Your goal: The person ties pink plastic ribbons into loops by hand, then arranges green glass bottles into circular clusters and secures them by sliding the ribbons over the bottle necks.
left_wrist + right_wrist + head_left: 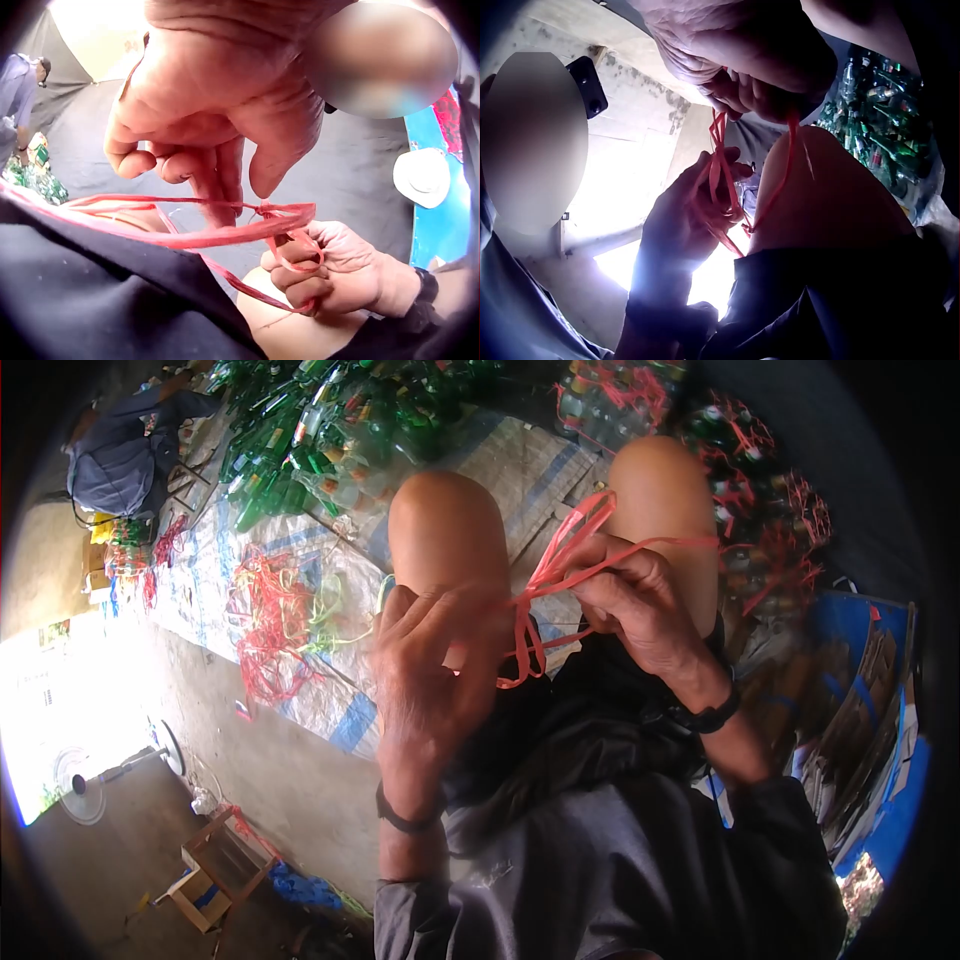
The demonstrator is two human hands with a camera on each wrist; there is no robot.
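Note:
Looped red plastic strands (530, 600) stretch between the two hands above the lap. The right hand (640, 605) grips the strands with curled fingers, a loop rising over it and a loose end running out past it. At the knot (262, 212) in the left wrist view, the left hand's (217, 105) thumb and fingers meet the strands, other fingers bent. From the right wrist view, the right hand (742, 60) is above with strands hanging from its fingers, and the left hand (679, 225) is below behind the loops.
Green bottles (300, 450) are heaped ahead on a pale woven sheet (350, 715). Tangled red strands (268, 625) lie at the left. Bundled bottles (770, 510) and stacked cardboard (860, 700) are at the right. Another person (120, 460) sits far left; a fan (85, 785) stands lower left.

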